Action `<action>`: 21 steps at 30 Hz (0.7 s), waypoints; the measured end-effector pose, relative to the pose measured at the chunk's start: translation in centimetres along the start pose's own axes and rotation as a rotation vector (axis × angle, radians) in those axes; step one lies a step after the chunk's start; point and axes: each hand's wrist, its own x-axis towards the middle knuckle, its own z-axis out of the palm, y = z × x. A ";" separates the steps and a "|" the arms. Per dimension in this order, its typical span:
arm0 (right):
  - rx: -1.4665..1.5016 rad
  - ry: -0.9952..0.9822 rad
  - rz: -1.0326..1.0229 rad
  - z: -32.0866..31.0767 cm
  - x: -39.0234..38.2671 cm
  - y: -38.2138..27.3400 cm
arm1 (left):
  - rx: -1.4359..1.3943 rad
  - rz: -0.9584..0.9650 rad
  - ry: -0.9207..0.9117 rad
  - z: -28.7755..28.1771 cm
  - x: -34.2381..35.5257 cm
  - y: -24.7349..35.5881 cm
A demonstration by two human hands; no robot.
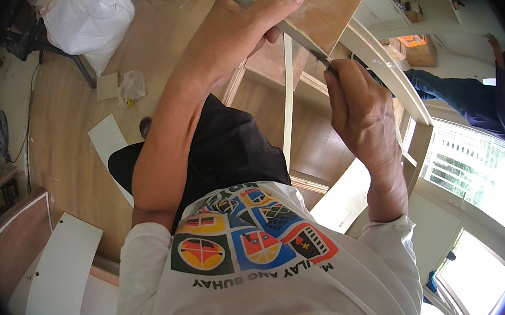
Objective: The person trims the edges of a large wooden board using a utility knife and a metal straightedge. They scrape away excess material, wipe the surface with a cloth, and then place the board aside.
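My left hand (240, 29) grips the edge of a brown wooden panel (327, 10) with a pale edge strip. Its thumb lies along the top and its fingers curl underneath. At the panel's near corner my right hand (363, 110) is closed. A thin dark piece shows at its fingertips against the panel edge, but the hand hides most of it, so its kind cannot be made out. Below the panel, between my arms, stands an open wooden cabinet frame (290, 100) with pale strips.
A stuffed white sack (87, 11) sits far left. A white board (111, 144) lies on the wooden floor; another white panel (65, 267) stands lower left. Another person in dark clothes (470, 105) is at the right, near a bright louvered window (471, 157). A cardboard box (422, 54) lies behind.
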 end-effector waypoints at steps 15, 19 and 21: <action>-0.073 -0.025 -0.013 -0.6 0.5 -0.5 | 0.006 0.064 -0.005 0.1 0.1 -0.6; -0.060 -0.022 -0.033 -0.2 0.8 -0.1 | 0.003 0.033 0.005 -0.4 0.6 -0.9; -0.071 -0.051 -0.020 -0.3 1.1 -0.1 | 0.017 0.020 0.053 0.0 0.8 -0.5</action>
